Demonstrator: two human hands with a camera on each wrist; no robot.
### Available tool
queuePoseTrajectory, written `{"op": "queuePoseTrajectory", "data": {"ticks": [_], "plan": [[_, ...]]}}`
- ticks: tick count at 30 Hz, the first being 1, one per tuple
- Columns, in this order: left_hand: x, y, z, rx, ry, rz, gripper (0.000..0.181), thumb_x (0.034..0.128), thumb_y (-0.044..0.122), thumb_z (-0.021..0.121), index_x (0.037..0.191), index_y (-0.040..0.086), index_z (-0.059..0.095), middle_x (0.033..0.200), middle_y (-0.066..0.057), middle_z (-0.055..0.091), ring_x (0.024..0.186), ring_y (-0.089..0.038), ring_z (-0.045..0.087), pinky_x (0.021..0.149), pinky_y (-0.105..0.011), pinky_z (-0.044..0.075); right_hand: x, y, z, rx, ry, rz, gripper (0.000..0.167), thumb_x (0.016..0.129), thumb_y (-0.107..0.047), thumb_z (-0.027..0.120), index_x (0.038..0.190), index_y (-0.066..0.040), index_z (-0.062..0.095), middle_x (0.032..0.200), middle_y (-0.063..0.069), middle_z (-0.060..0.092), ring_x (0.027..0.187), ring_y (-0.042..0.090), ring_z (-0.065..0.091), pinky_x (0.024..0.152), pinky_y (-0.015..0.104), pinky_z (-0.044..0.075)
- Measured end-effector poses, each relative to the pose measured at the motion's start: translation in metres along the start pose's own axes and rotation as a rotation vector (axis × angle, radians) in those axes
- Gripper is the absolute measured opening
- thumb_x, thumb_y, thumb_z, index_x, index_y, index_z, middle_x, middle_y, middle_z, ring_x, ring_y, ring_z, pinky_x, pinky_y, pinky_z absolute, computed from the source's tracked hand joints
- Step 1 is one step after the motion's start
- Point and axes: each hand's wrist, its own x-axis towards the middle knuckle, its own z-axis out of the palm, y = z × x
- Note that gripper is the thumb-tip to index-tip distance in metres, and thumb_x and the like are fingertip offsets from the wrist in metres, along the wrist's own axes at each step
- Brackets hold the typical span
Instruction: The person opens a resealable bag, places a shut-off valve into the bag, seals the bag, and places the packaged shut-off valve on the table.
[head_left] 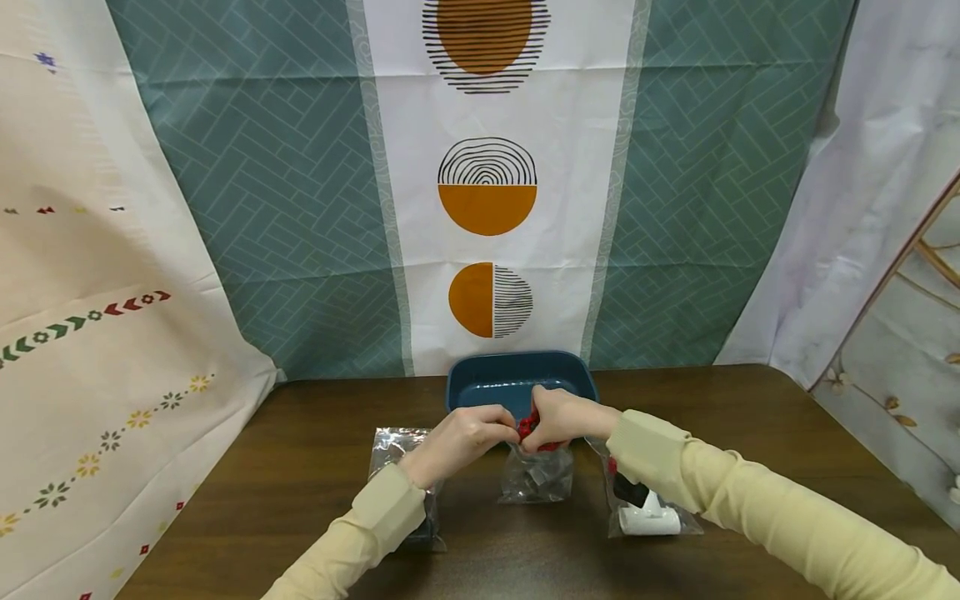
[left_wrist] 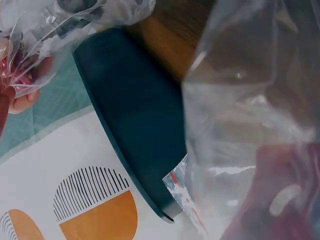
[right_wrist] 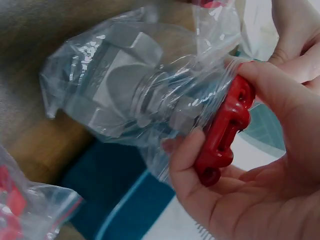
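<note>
Over the table, my right hand (head_left: 566, 414) grips the red handle (right_wrist: 222, 130) of a grey metal valve (right_wrist: 120, 80). The valve sits in a clear plastic bag (head_left: 534, 492), which hangs beneath both hands with the metal body inside it. My left hand (head_left: 463, 440) meets the right one at the top of the bag, its thumb and finger pinching the plastic beside the red handle. Its fingertips are partly hidden in the right wrist view.
A dark blue tray (head_left: 517, 360) stands behind the hands, against the patterned cloth. Left of them lies a clear bag (head_left: 386, 442) with dark contents, partly covered by the left arm. On the right, another bag holds a white tee pipe (head_left: 648, 521) and a black part (head_left: 630, 490).
</note>
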Motion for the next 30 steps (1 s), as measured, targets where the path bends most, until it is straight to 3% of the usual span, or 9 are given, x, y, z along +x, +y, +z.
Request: {"op": "queuePoseTrajectory", "data": {"ticks": [12, 20, 24, 30], "plan": [[-0.004, 0.0, 0.006, -0.03, -0.015, 0.001, 0.015, 0.0763, -0.005, 0.069, 0.086, 0.006, 0.07, 0.09, 0.0, 0.057, 0.074, -0.005, 0.052, 0.069, -0.009, 0.041, -0.002, 0.014, 0.011, 0.071, -0.026, -0.076, 0.039, 0.077, -0.023, 0.073, 0.092, -0.004, 0.042, 0.072, 0.005, 0.05, 0.058, 0.014, 0.048, 0.051, 0.026, 0.04], [-0.003, 0.0, 0.007, -0.034, -0.007, 0.006, 0.014, 0.0766, -0.003, 0.069, 0.087, 0.006, 0.07, 0.09, 0.0, 0.057, 0.072, -0.005, 0.052, 0.069, -0.008, 0.041, -0.006, 0.027, -0.003, 0.096, -0.216, -0.13, 0.04, 0.088, -0.032, 0.059, 0.112, -0.005, 0.042, 0.085, 0.003, 0.054, 0.069, 0.015, 0.054, 0.061, 0.03, 0.048], [-0.003, -0.001, 0.007, -0.025, -0.008, 0.0, 0.013, 0.0777, -0.001, 0.068, 0.088, 0.007, 0.07, 0.09, 0.0, 0.057, 0.074, -0.004, 0.052, 0.068, -0.008, 0.041, -0.008, 0.031, -0.013, 0.067, -0.278, -0.163, 0.049, 0.084, -0.023, 0.066, 0.122, -0.003, 0.043, 0.095, 0.0, 0.054, 0.075, 0.014, 0.055, 0.064, 0.029, 0.049], [-0.003, -0.001, 0.007, -0.065, -0.022, -0.019, 0.015, 0.0766, -0.002, 0.069, 0.089, 0.007, 0.07, 0.091, 0.001, 0.057, 0.074, -0.004, 0.052, 0.068, -0.008, 0.041, -0.009, 0.037, -0.017, -0.077, -0.192, -0.292, 0.055, 0.072, -0.015, 0.078, 0.117, -0.002, 0.051, 0.09, -0.003, 0.057, 0.068, 0.01, 0.053, 0.06, 0.023, 0.048]]}}
